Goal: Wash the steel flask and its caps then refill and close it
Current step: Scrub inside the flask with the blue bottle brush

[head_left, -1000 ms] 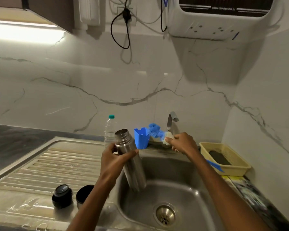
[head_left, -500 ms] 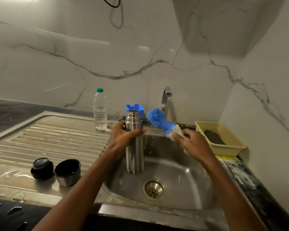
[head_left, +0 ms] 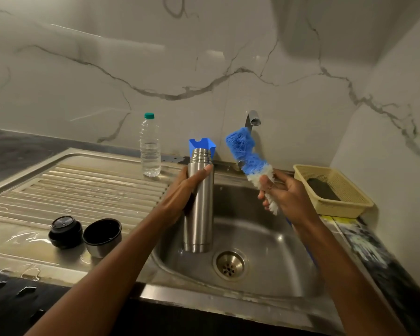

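Observation:
The open steel flask (head_left: 199,214) stands upright over the sink basin (head_left: 264,238), and my left hand (head_left: 182,190) grips its upper body. My right hand (head_left: 284,195) holds a blue and white bottle brush (head_left: 246,154), bristle head up and tilted left, beside the flask's mouth and just under the tap (head_left: 252,118). On the wet draining board (head_left: 83,185) to the left sit the black inner cap (head_left: 64,230) and the steel cup cap (head_left: 102,235), mouth up.
A small plastic water bottle (head_left: 150,146) with a green lid stands at the back of the draining board. A blue holder (head_left: 203,144) sits behind the flask. A beige basket (head_left: 332,190) with a dark scrub pad is on the counter at right.
My right hand took the brush from behind the sink and raised it beside the flask. My left hand stood the tilted flask upright. The view dropped down toward the sink.

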`<state>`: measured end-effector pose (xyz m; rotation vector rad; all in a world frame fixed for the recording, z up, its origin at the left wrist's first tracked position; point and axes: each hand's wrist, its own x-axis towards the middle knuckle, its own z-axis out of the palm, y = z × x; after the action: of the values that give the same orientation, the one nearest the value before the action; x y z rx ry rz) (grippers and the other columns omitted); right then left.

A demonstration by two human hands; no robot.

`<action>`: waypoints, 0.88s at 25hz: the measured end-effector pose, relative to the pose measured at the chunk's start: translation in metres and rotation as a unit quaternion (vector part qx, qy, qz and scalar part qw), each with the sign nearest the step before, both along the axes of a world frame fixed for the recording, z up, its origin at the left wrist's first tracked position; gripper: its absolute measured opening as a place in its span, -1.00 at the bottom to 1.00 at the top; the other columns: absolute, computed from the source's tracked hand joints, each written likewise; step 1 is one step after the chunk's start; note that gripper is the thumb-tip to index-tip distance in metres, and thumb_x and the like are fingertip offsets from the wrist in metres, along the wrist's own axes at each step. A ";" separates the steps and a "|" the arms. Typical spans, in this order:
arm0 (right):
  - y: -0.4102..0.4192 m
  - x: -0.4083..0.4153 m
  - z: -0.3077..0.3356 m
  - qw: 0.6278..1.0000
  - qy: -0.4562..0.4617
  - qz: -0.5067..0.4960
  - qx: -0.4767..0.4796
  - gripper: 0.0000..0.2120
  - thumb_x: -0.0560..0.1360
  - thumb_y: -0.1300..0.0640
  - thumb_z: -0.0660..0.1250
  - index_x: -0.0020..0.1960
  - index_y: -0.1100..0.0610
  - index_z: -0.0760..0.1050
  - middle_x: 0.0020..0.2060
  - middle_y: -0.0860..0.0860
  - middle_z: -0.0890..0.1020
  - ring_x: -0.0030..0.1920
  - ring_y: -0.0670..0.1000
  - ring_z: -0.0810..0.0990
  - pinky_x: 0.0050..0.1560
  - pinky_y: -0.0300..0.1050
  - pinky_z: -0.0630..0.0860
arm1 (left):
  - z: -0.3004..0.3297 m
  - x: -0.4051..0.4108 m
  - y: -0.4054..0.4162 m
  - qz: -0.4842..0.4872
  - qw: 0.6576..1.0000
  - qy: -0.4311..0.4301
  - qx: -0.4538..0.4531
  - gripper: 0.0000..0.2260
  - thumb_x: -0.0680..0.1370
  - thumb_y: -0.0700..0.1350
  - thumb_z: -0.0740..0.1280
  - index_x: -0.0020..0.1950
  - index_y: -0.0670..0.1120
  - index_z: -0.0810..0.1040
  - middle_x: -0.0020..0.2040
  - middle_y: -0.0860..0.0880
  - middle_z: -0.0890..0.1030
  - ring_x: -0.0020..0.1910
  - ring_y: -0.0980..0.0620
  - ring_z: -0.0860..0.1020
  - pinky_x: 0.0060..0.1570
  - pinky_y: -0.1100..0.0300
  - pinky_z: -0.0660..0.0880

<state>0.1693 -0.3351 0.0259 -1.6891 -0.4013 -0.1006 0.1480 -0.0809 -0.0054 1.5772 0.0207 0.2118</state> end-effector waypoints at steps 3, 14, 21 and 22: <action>-0.001 0.000 -0.002 0.999 -0.034 -0.014 -0.027 -0.73 0.60 0.00 0.39 0.25 0.07 0.55 -0.23 0.03 0.72 -0.32 -0.04 0.66 -0.28 -0.12 0.59 | 0.000 0.000 -0.002 0.012 0.999 0.039 -0.003 -0.27 0.36 0.38 0.47 0.39 0.08 0.34 0.19 -0.12 0.60 0.10 -0.14 0.67 0.16 -0.22 0.61; 0.008 0.000 -0.011 0.998 -0.042 0.018 -0.031 -0.82 0.66 0.08 0.29 0.24 -0.02 0.37 -0.04 -0.05 0.75 -0.14 0.08 0.76 -0.15 0.03 0.65 | 0.018 -0.002 0.000 0.030 0.998 0.020 0.058 -0.34 0.38 -0.02 0.62 0.37 0.01 0.38 0.11 -0.09 0.61 0.01 -0.08 0.66 -0.02 -0.01 0.66; -0.008 -0.003 -0.004 0.956 -0.218 -0.037 -0.193 -0.69 0.60 0.03 0.40 0.29 -0.05 0.39 -0.09 -0.13 0.65 -0.21 -0.12 0.67 -0.25 -0.12 0.64 | 0.016 0.018 -0.005 0.085 0.930 -0.023 0.358 -0.42 0.35 0.10 0.59 0.27 -0.04 0.47 0.02 -0.05 0.60 -0.14 0.04 0.58 -0.18 0.15 0.57; -0.007 -0.002 -0.006 0.954 -0.219 -0.035 -0.200 -0.66 0.59 0.02 0.42 0.31 -0.08 0.39 -0.06 -0.15 0.64 -0.17 -0.14 0.67 -0.23 -0.11 0.65 | 0.015 0.020 -0.005 0.092 0.913 -0.023 0.398 -0.43 0.34 0.14 0.58 0.23 -0.04 0.46 0.00 -0.05 0.60 -0.16 0.05 0.57 -0.22 0.16 0.53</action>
<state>0.1670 -0.3417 0.0202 -2.0823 -0.7298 -0.4808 0.1679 -0.0856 0.0096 2.3888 0.0518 0.4432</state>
